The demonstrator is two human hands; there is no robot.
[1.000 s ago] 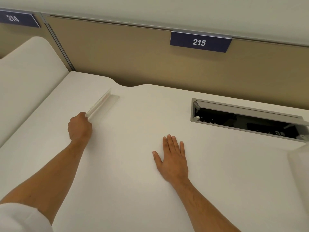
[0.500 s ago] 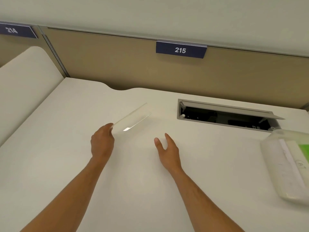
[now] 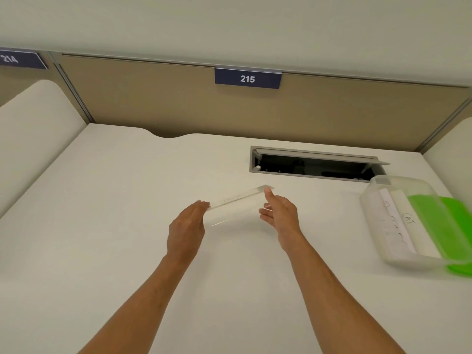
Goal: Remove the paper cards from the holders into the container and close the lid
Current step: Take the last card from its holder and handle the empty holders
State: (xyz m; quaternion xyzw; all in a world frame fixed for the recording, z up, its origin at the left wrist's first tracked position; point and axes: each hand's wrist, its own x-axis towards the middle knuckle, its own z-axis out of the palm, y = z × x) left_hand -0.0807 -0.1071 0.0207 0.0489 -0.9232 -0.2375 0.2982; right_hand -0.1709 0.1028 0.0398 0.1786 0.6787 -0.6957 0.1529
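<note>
A clear acrylic card holder [image 3: 236,203] hangs above the middle of the white desk, held between both hands. My left hand [image 3: 187,227] grips its left end and my right hand [image 3: 281,213] grips its right end, thumb on the top corner. A white card inside it is hard to make out. At the right stands a translucent plastic container [image 3: 398,259], open, with paper cards [image 3: 394,223] lying in it, one marked "CAT". Its green lid [image 3: 444,221] leans at the container's right side.
An open cable hatch [image 3: 314,164] is set in the desk behind my hands. A tan partition with a "215" sign [image 3: 247,78] bounds the back. White side panels [image 3: 30,139] rise at left and right.
My left hand lifted the holder from the left of the desk and carried it toward the middle. My right hand rose off the desk and took the holder's other end. The container came into view.
</note>
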